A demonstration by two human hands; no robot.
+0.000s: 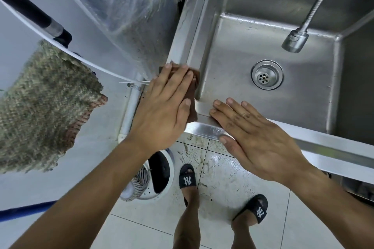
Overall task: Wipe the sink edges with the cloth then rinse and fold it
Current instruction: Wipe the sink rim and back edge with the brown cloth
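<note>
- The left hand [164, 105] lies flat on the brown cloth [193, 95], with straight fingers spread, and presses it on the near left corner of the sink [212, 62] rim. It does not curl around the cloth.
- The cloth sits on the rim where the left edge meets the front edge. Most of it is hidden under the hand; a part shows beside the fingertips and below the thumb, at the inner corner of the basin.
- The right hand [253, 133] is also flat and open, and it holds nothing. Its fingers rest on the front edge of the sink, just beside the cloth, and the thumb lies along the front lip of the steel.
- In the basin the drain [267, 76] is near the middle of the bottom. The bottom looks wet.
- The tap [295, 40] hangs on a flexible metal hose over the basin, behind the drain and to the right.
- Left of the sink, a mop [48, 95] with a dark handle is seen, and clear plastic sheet [125, 6] beside the left edge.
- On the tiled floor [222, 168] below, a mop bucket [159, 176] stands under the left arm. Two feet in black slippers [187, 177] stand in front of the sink; the tiles there are wet and dirty.
</note>
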